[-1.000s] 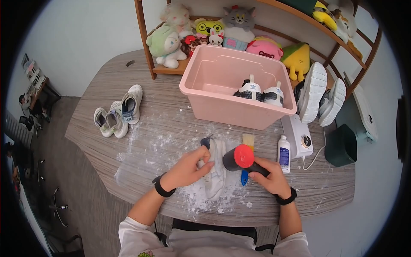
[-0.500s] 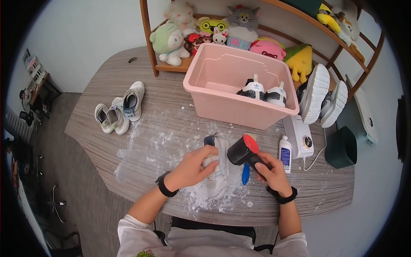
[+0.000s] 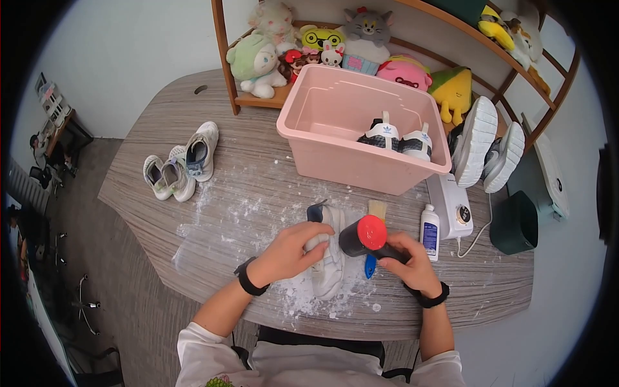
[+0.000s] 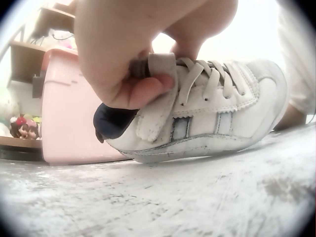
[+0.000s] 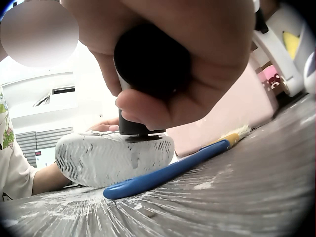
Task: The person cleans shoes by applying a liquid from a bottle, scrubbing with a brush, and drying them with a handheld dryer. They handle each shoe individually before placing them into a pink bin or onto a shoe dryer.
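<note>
White shoe (image 3: 329,276) pinched by left hand (image 3: 292,253); right hand (image 3: 412,267) grips red-topped black tool (image 3: 369,238).

Head view: table (image 3: 145,138) was overlooked from above, forward and down, pink bin (image 3: 351,166) framed beyond. Left wrist: white shoe (image 4: 205,131) was viewed close, side-on, from tabletop height. Right wrist: shoe's sole (image 5: 116,160) was faced from the opposite side, low and near, over brush (image 5: 168,173). Shoe and bin were shared by all three.
</note>
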